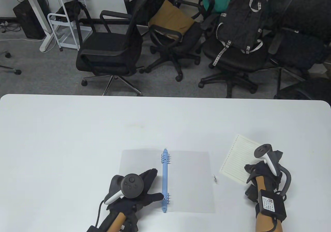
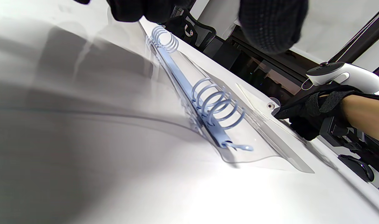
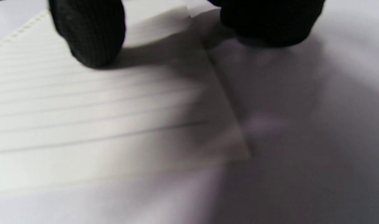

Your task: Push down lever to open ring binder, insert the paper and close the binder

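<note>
The ring binder lies open and flat, its translucent covers point(image 1: 188, 180) on either side of a blue spine point(image 1: 164, 180). In the left wrist view the blue rings point(image 2: 214, 104) look like whole loops, and a small lever point(image 2: 240, 147) sticks out at the spine's near end. My left hand point(image 1: 155, 185) rests flat on the left cover, thumb reaching toward the spine's lower rings. A lined sheet of paper point(image 1: 236, 155) lies to the right of the binder. My right hand point(image 1: 254, 169) sits over its near right corner, one fingertip point(image 3: 90, 40) touching the sheet point(image 3: 99, 124), another down on the table beside it.
A small metal snap point(image 1: 215, 178) sits at the right cover's outer edge. The white table point(image 1: 77, 138) stretches wide to the left and beyond the binder. Several black office chairs point(image 1: 111, 50) stand past its far edge.
</note>
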The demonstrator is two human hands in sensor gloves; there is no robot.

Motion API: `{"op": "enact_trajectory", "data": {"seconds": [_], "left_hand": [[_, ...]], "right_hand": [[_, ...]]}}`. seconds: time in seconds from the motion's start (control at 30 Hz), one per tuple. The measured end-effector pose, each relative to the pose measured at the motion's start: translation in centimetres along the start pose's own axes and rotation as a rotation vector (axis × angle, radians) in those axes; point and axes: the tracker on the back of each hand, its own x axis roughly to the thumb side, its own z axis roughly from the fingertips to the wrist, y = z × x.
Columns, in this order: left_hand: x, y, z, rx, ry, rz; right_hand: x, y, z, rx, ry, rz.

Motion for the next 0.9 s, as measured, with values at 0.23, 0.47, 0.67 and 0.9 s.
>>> {"op": "enact_trajectory", "data": {"seconds": [0.23,0.47,0.67,0.9], "left_hand": [[-0.08,0.24,0.14,0.007,0.006,-0.023],[-0.17,0.29,0.12,0.011,0.004,-0.022],[-0.07,0.21,0.07,-0.002,0.001,-0.04],[-0.01,-0.21,-0.18,-0.031,0.006,-0.082]], "right_hand": [[0.6,-0.36,-0.03,-0.027,0.015,-0.007],[0.92,-0.29,0.07,-0.054,0.019,-0.013],[0.92,-0.12,-0.23,-0.038,0.018,-0.054],[0.33,0.15,-0.62,0.007,0.02,-0.204]]}}
